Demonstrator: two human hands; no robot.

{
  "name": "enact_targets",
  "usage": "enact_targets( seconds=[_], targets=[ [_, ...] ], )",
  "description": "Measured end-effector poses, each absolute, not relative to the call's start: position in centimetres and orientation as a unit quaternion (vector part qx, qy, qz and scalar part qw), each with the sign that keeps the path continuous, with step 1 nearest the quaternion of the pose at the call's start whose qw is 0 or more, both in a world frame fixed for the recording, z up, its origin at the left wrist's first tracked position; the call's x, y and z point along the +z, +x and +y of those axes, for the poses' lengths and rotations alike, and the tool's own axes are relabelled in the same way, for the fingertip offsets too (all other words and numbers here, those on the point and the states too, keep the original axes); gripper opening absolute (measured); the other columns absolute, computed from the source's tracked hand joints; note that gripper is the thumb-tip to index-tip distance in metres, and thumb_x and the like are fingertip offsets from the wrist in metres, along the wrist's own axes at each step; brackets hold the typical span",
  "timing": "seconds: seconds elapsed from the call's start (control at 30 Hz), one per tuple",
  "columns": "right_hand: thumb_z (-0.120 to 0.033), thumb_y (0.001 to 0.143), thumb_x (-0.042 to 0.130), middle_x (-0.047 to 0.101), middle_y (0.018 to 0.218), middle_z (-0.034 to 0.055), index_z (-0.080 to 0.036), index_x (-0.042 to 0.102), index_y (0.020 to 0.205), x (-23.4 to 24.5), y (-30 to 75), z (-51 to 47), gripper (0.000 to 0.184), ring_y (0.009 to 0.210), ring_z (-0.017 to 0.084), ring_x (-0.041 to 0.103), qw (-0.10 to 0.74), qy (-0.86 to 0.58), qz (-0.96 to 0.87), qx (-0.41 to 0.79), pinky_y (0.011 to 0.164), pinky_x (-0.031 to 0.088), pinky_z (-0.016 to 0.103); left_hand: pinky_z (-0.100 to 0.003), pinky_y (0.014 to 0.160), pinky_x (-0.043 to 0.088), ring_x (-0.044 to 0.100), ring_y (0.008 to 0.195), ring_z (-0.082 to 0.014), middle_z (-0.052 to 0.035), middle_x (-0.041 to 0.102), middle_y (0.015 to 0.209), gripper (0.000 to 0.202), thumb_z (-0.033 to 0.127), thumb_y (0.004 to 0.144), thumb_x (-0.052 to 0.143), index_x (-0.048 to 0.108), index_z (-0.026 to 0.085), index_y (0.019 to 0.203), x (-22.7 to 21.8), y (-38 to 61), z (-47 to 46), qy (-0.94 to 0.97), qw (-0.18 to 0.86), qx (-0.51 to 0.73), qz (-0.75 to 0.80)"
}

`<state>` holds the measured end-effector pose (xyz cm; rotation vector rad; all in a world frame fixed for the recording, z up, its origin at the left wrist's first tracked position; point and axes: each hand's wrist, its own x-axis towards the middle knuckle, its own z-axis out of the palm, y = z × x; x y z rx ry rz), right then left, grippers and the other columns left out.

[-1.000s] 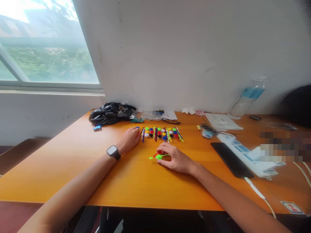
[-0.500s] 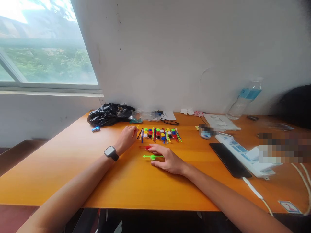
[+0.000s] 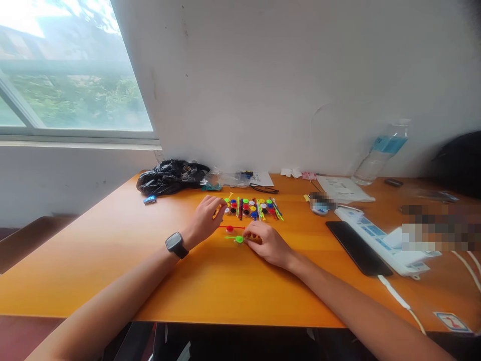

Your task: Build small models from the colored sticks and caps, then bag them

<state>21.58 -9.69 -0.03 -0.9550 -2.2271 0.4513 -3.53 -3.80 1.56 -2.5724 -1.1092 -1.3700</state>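
My right hand [image 3: 267, 244] pinches the right end of a green arrow spinner [image 3: 239, 239], a thin pointer through a round disc, low over the table. Just behind it lies a red arrow spinner [image 3: 229, 229] with a similar disc. My left hand [image 3: 207, 219], with a dark watch [image 3: 175, 244] on its wrist, is closed at the left end of the colourful pieces. A thin yellow arrow [image 3: 229, 196] sticks up at its fingertips, its lower part hidden. Beyond both hands stand rows of coloured discs [image 3: 246, 206] between bundles of arrow sticks [image 3: 260, 209].
Along the wall lie a black plastic bag [image 3: 173, 178], clear packaging [image 3: 229, 178] and a black cord [image 3: 263, 189]. To the right are a phone [image 3: 356, 248], a white power strip [image 3: 379, 243], a mouse [image 3: 320, 205] and a leaning bottle [image 3: 383, 153]. A small blue packet [image 3: 149, 199] lies at left.
My left hand has moved right with the yellow arrow, now covering the left end of the rows. My right hand has drawn back to the green spinner's right end, uncovering the red spinner.
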Motion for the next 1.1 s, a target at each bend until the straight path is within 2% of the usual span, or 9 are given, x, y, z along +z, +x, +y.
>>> enact_targets(
  seconds=[0.23, 0.37, 0.53, 0.8, 1.1],
  targets=[
    [-0.010, 0.090, 0.066, 0.067, 0.085, 0.0026, -0.021, 0.065, 0.086, 0.7, 22.2, -9.8, 0.012, 0.080, 0.019, 0.061, 0.335, -0.397, -0.844, 0.133, 0.074, 0.046, 0.029, -0.035, 0.083, 0.051, 0.058, 0.087, -0.0209, -0.0051, 0.072, 0.095, 0.010, 0.014, 0.105, 0.056, 0.062, 0.021, 0.103, 2.1, -1.7, -6.2, -0.861, 0.033, -0.447, -0.238],
    [-0.011, 0.089, 0.066, 0.068, 0.083, 0.0017, -0.021, 0.064, 0.084, 1.2, 22.5, -10.1, 0.011, 0.076, 0.017, 0.060, 0.327, -0.383, -0.854, 0.130, 0.071, 0.045, 0.028, -0.036, 0.083, 0.052, 0.059, 0.088, -0.0212, -0.0060, 0.073, 0.095, 0.011, 0.014, 0.105, 0.056, 0.063, 0.022, 0.103, 2.1, -1.6, -6.5, -0.861, 0.032, -0.448, -0.237],
    [-0.015, 0.093, 0.064, 0.071, 0.085, 0.0010, -0.022, 0.068, 0.090, 1.5, 23.0, -10.1, 0.008, 0.065, 0.014, 0.056, 0.355, -0.382, -0.838, 0.159, 0.064, 0.043, 0.027, -0.038, 0.084, 0.052, 0.061, 0.087, -0.0213, -0.0050, 0.073, 0.092, 0.011, 0.016, 0.106, 0.056, 0.064, 0.022, 0.102, 2.1, -1.8, -6.0, -0.837, 0.024, -0.479, -0.264],
    [-0.020, 0.096, 0.062, 0.074, 0.091, 0.0056, -0.021, 0.074, 0.096, 0.9, 23.7, -8.4, 0.012, 0.064, 0.016, 0.059, 0.430, -0.425, -0.785, 0.133, 0.064, 0.049, 0.030, -0.038, 0.085, 0.052, 0.064, 0.086, -0.0219, -0.0040, 0.071, 0.087, 0.012, 0.022, 0.106, 0.056, 0.065, 0.022, 0.098, 2.0, -1.9, -5.8, -0.808, 0.009, -0.497, -0.315],
    [-0.020, 0.096, 0.061, 0.073, 0.090, 0.0061, -0.020, 0.072, 0.091, -0.2, 23.9, -7.7, 0.012, 0.071, 0.018, 0.063, 0.393, -0.439, -0.795, 0.144, 0.065, 0.050, 0.029, -0.039, 0.083, 0.053, 0.065, 0.086, -0.0215, -0.0059, 0.076, 0.093, 0.011, 0.021, 0.106, 0.057, 0.067, 0.022, 0.101, 1.8, -1.5, -6.4, -0.822, -0.014, -0.495, -0.282]
  ],
)
